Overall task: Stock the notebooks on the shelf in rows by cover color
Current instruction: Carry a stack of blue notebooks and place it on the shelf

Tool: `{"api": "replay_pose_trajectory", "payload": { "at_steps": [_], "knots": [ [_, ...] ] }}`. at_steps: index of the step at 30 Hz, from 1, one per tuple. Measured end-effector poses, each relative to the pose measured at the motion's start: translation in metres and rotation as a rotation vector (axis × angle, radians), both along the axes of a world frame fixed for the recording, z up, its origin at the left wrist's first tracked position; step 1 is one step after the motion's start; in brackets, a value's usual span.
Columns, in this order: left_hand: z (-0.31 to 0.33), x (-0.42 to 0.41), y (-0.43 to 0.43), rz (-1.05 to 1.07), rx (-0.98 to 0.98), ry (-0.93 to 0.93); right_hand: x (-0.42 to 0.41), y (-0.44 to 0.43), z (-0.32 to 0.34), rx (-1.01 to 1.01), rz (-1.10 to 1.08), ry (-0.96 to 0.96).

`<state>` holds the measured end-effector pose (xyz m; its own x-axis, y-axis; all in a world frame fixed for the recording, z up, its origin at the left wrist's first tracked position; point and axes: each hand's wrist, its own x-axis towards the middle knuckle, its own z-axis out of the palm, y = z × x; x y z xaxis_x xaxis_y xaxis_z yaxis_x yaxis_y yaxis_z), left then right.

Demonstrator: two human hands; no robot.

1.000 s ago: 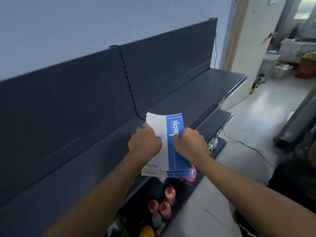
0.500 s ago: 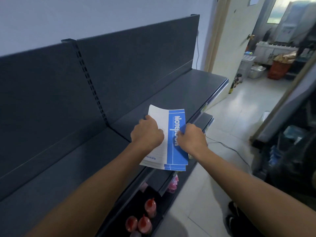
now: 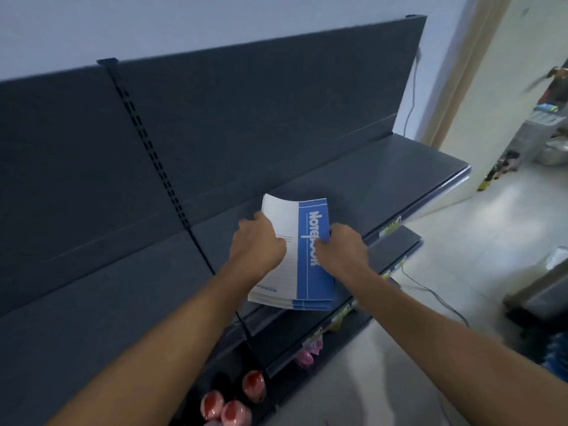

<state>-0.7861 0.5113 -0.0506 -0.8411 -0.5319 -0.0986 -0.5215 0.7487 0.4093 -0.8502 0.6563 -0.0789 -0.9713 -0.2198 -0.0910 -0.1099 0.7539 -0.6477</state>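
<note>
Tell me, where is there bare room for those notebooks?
The dark grey metal top shelf lies bare right of the blue-and-white notebook stack, to its far end, and left of the slotted upright. Crowded below: red-capped bottles.

On the white-and-blue paper notebook (image 3: 307, 272), the white word "Notebook" runs lengthwise down the cover's blue band; small print on its white half is unreadable.

Smooth paper notebooks (image 3: 295, 256) with glossy blue-and-white covers — over a matt, dark grey metal shelf (image 3: 384, 179).
</note>
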Motion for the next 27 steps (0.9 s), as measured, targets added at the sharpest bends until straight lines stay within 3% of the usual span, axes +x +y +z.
{"api": "replay_pose_trajectory", "payload": {
  "at_steps": [12,22,27],
  "knots": [
    [-0.017,0.012,-0.053,0.393,0.18,-0.071,-0.044,-0.078,-0.009,0.01,0.361,-0.042],
    [-0.044,0.004,-0.079,0.501,0.284,-0.07,-0.068,-0.123,-0.026,0.149,0.483,0.015],
    [-0.053,-0.012,-0.083,0.506,0.237,-0.042,-0.087,-0.137,-0.036,0.211,0.506,0.009]
  ]
}}
